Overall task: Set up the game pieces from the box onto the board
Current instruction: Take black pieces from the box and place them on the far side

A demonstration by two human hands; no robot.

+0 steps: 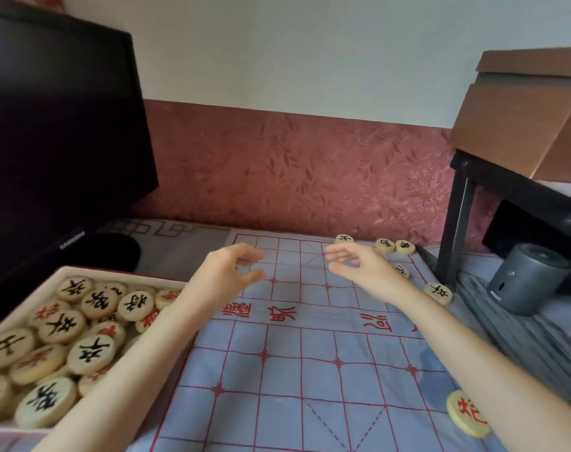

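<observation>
A pale blue cloth board (pixel 297 363) with red grid lines lies in front of me. To its left stands a box (pixel 33 425) full of several round wooden pieces (pixel 92 353) with black or red characters. My left hand (pixel 232 272) hovers over the board's far left part, fingers apart and holding nothing. My right hand (pixel 362 269) hovers over the far middle, fingers also apart and empty. Black-marked pieces sit on the far row (pixel 344 238), (pixel 386 245), (pixel 405 247), and one at the right edge (pixel 438 293). A red-marked piece (pixel 468 414) lies near the right corner, partly behind my forearm.
A black monitor (pixel 59 132) stands at the left behind the box. At the right are a dark table leg (pixel 453 230), a cardboard box (pixel 525 119) above it and a grey cylindrical device (pixel 525 278). A red patterned wall (pixel 294 171) runs behind the board.
</observation>
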